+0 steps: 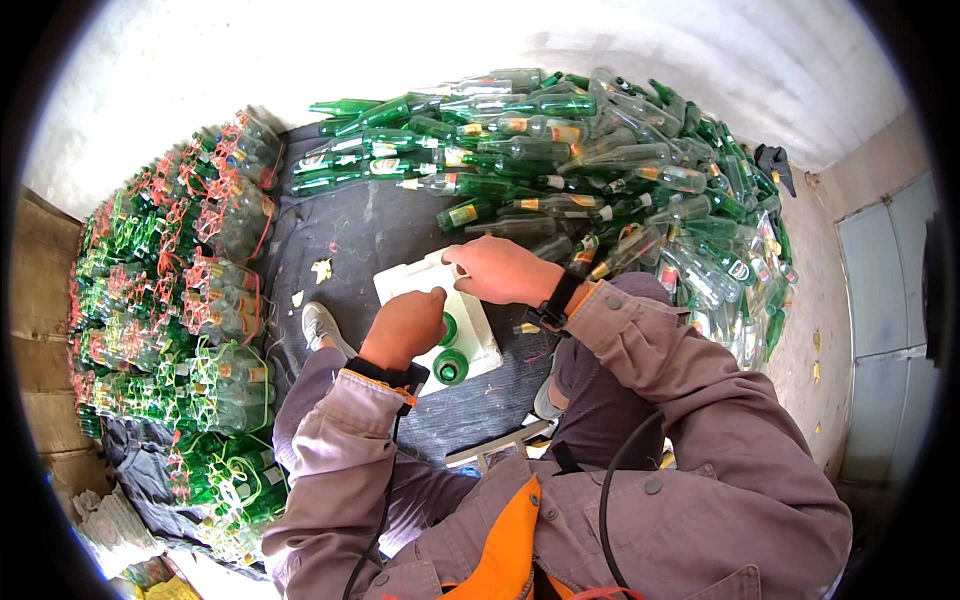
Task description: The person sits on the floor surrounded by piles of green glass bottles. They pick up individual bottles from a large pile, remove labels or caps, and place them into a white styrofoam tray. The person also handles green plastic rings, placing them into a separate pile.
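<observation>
My left hand [405, 325] is closed beside an upright green bottle [446, 330], partly covering it; what its fingers grip is hidden. A second green bottle [450, 367] stands just nearer me, seen from the top. Both are on a white board [482, 345], which looks like foam, lying on the dark ground sheet [335, 250]. Over the far part of the board, my right hand [495, 268] has its thumb and forefinger bent and apart, with nothing visible between them.
Tied bundles of bottles [215, 300] are stacked along the left. A large heap of loose bottles [560, 150] curves round the back and right. A metal door [885, 330] is at the far right. My shoes [320, 325] flank the board.
</observation>
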The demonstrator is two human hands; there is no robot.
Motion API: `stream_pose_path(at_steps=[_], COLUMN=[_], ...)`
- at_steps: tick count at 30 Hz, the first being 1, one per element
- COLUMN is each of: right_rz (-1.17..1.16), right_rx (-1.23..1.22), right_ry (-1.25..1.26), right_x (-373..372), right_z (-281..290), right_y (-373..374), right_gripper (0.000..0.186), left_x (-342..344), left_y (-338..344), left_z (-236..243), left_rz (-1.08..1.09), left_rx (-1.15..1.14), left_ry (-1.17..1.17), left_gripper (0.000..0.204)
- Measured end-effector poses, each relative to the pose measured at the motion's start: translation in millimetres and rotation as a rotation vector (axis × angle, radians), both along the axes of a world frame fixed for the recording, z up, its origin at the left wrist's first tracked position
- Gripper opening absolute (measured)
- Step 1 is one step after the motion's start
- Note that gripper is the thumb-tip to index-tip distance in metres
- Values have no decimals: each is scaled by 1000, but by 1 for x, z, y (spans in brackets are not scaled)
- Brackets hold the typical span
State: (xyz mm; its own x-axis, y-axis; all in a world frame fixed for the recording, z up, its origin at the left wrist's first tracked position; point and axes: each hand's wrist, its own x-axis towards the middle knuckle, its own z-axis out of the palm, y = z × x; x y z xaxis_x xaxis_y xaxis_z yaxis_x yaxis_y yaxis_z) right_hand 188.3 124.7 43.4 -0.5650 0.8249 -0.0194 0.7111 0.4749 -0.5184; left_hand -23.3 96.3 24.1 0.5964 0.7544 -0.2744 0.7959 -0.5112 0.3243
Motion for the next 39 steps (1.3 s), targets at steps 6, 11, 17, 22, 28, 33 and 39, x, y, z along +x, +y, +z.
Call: stream_pose_path(at_steps=[6, 11, 17, 22, 28, 33, 39], right_rz=[17, 12, 7, -13, -78, -341, -685], right_rx=[-16, -14, -26, -5, 96, -111, -8], right_ry=[-20, -14, 6, 53, 372, 894, 1532], right_x=[0, -1, -1, 3, 23, 65, 178], right_z=[0, 6, 8, 6, 18, 70, 104], right_y=[1, -1, 0, 1, 12, 13, -79], right_gripper=[29, 31, 26, 22, 25, 26, 27], left_x=[1, 0, -13, -37, -69, -67, -98], left_y=[-1, -1, 1, 17, 25, -11, 3], left_z=[2, 6, 17, 13, 56, 139, 100], left_rz=[-10, -26, -33, -1, 146, 376, 523], left_rx=[40, 72, 94, 65, 59, -85, -227], left_ry=[60, 74, 71, -3, -315, -659, -758], left_gripper=[33, 24, 16, 20, 25, 26, 17])
